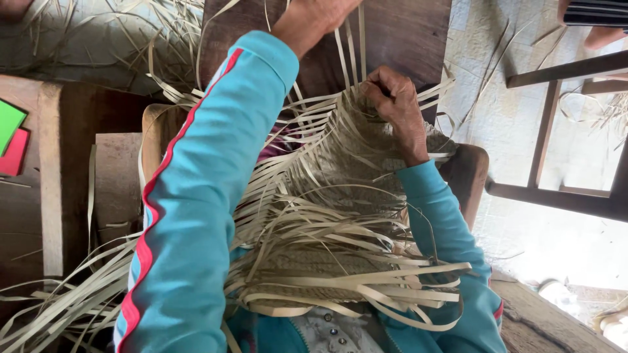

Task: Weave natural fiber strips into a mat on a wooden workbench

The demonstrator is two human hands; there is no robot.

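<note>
At the far left, a green card and a red card lie on a wooden bench, apart from the work. The left hand reaches up to the top edge of the view, past a dark wooden board; its fingers are cut off by the frame, so I cannot tell what they grip, though pale strips run up toward it. The woven mat lies across the person's lap, with loose strips fanning from its near edge. The right hand presses on the mat's far edge, fingers curled tight on the weave. A hard upward pull could likely snap a dry strip or loosen the plaiting if the right hand slips. To the right, a wooden chair frame could snag trailing ends.
</note>
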